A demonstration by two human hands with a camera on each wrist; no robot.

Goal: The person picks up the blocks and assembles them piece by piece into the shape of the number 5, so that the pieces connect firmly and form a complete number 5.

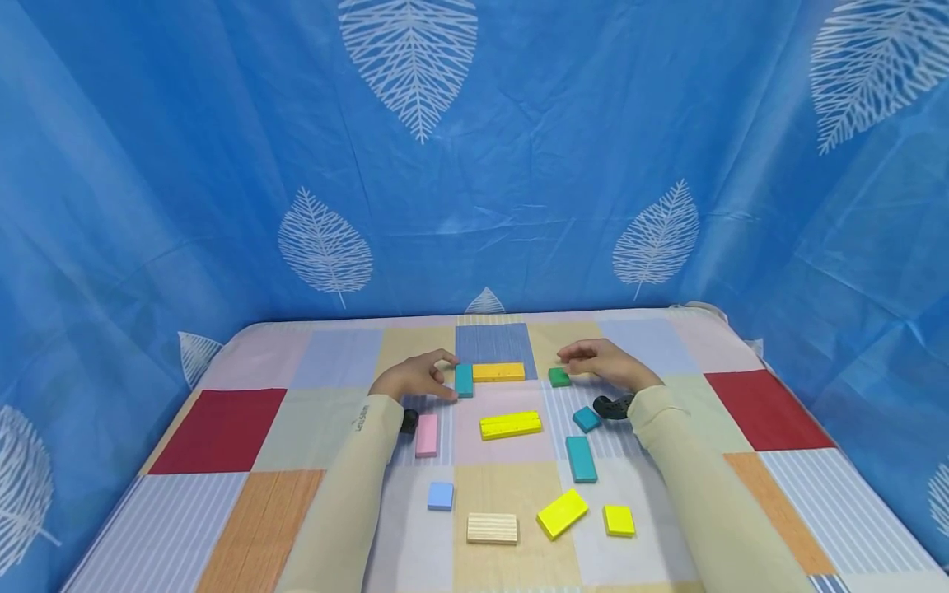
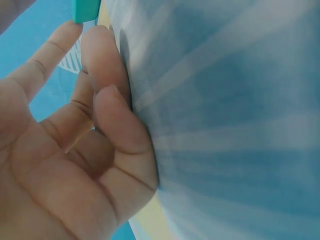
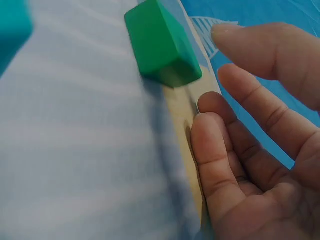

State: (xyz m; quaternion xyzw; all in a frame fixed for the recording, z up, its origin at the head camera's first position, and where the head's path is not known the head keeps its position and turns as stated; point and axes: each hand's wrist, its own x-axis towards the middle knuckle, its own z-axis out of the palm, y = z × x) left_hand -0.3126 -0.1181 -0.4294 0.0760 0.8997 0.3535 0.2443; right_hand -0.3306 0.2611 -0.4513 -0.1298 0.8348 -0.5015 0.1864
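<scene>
My left hand [image 1: 415, 377] has its thumb and index finger at the two ends of a teal block [image 1: 464, 380]. In the left wrist view the index fingertip meets the lower edge of the teal block [image 2: 86, 10], while the other fingers curl towards the palm; the thumb's tip is out of that view. An orange-yellow bar [image 1: 498, 372] lies against the teal block's right side. Over on the right, my right hand [image 1: 610, 364] is spread beside a small green block [image 1: 559, 377]. Space shows between its fingers and the green block [image 3: 162, 45] in the right wrist view.
A yellow bar [image 1: 511, 425], pink block [image 1: 427, 435], small teal block [image 1: 586, 419] and longer teal block [image 1: 582, 459] lie nearer. Further forward are a light blue square [image 1: 441, 496], striped wooden block [image 1: 493, 528], yellow block [image 1: 562, 514] and yellow square [image 1: 619, 520].
</scene>
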